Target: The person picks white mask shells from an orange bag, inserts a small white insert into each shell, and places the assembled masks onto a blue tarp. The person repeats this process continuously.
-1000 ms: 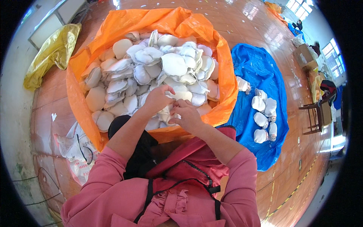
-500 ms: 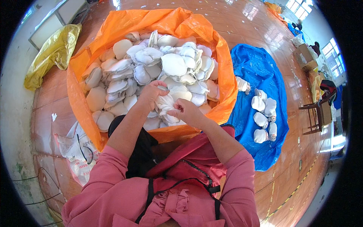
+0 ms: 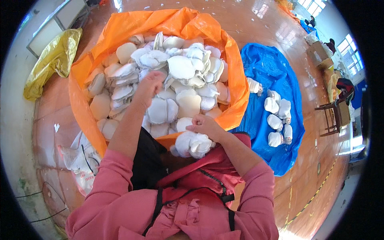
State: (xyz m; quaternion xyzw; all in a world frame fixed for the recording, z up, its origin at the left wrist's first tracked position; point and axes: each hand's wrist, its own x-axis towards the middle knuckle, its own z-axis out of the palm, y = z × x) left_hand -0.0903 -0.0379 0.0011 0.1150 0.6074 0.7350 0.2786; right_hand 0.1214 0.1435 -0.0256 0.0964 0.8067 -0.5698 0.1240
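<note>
Left hand (image 3: 151, 85) and right hand (image 3: 207, 127): farther apart than in the earlier frame; the bundle (image 3: 194, 145) sits lower.
Orange bag (image 3: 81, 96): mouth folded wide, probably so the loose pads (image 3: 181, 67) stay within easy reach.
Left fingers: curled in above the pads; blur hides whether they pinch anything.
Bundle: by the bag's near rim, just under the right hand, perhaps kept close for handling.
Right fingers: bent together; cannot tell whether they grip it.
Blue sheet (image 3: 256, 114): carries wrapped pieces (image 3: 275, 122), likely to separate them.
</note>
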